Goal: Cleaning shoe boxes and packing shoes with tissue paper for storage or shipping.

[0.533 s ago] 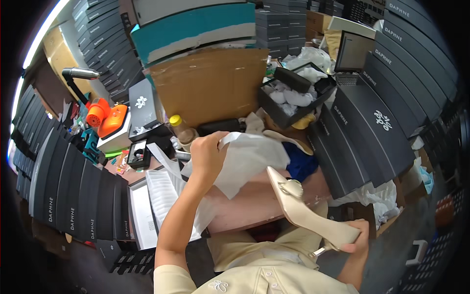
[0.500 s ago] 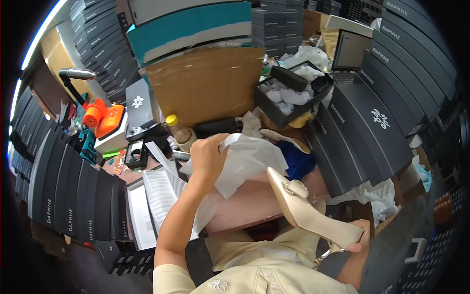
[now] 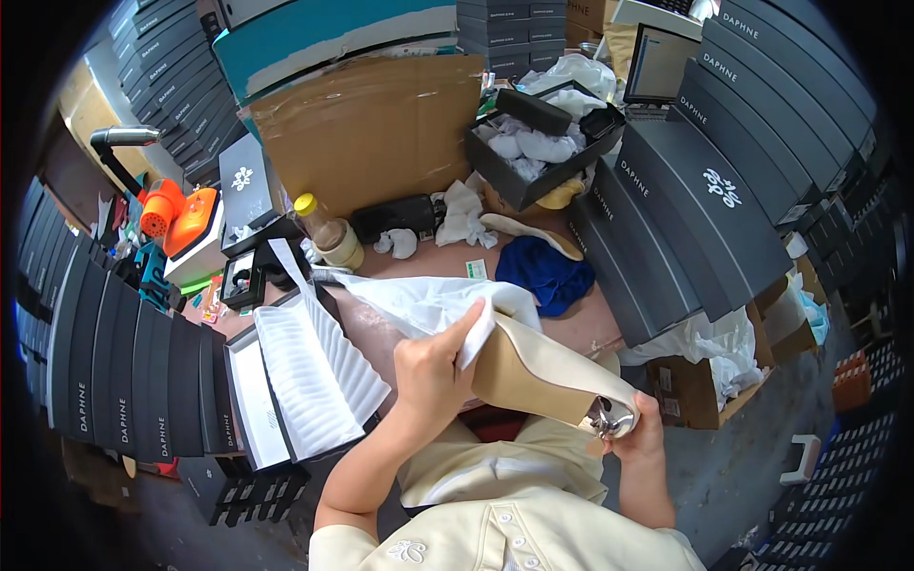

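Note:
A beige high-heeled shoe (image 3: 545,379) is held over my lap, its tan sole turned partly toward me and its metallic heel near my right hand (image 3: 644,434). That hand is closed around the shoe's back end. My left hand (image 3: 428,373) pinches white tissue paper (image 3: 405,303) against the front of the shoe. The paper covers the toe and trails left across the table. Left of it lies an open shoe box (image 3: 259,398) lined with ribbed white padding (image 3: 322,376).
Dark shoe boxes (image 3: 685,228) are stacked on the right, with more boxes (image 3: 143,371) upright at left. A blue cloth (image 3: 545,274), a yellow-capped bottle (image 3: 319,224) and an open black box (image 3: 543,157) of crumpled paper are beyond. An orange device (image 3: 190,221) stands far left.
My left hand has come down and nearer with the tissue paper, now over the shoe's toe. The shoe has moved left and turned so its sole shows. The view has shifted slightly.

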Tool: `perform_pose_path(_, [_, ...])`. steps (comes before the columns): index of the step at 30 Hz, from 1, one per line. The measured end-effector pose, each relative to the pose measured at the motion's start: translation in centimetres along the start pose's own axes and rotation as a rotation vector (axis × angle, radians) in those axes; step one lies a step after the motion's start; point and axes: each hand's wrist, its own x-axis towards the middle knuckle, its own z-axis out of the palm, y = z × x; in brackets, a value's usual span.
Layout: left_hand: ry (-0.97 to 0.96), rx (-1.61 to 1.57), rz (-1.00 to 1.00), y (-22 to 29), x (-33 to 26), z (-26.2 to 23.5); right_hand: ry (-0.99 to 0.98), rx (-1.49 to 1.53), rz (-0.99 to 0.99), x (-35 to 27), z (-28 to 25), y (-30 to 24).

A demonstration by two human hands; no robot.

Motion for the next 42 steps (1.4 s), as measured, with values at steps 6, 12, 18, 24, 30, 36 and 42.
perform_pose_path(6, [0.193, 0.284, 0.261, 0.3, -1.4, -1.5, 0.039, -0.220, 0.000, 1.8, 2.6, 0.9])
perform_pose_path(12, [0.122, 0.126, 0.144, -0.4, -3.4, -2.3, 0.105, -0.039, 0.071, 3.7, 5.0, 3.1])
perform_pose_path(18, [0.349, -0.227, -0.028, -0.9, -2.2, -1.4, -0.074, -1.393, -0.181, 7.0, 9.0, 3.9])
perform_pose_path(24, [0.486, -0.735, -0.331, -1.8, 3.1, -5.0, -0.731, -1.643, -0.687, 3.6, 17.6, -2.9])
perform_pose_path(30, [-0.211, -1.395, 0.129, -4.3, 6.9, -9.7, -0.419, -1.519, -1.020, 12.7, 17.4, -4.7])
perform_pose_path(36, [-0.366, -1.171, 0.014, 0.3, 7.5, -7.9, -0.683, -1.408, -0.631, 12.2, 18.2, 2.4])
perform_pose_path(42, [0.281, -0.787, -0.058, 1.4, 4.1, -7.2, -0.351, -1.321, -0.751, 12.6, 13.2, 4.4])
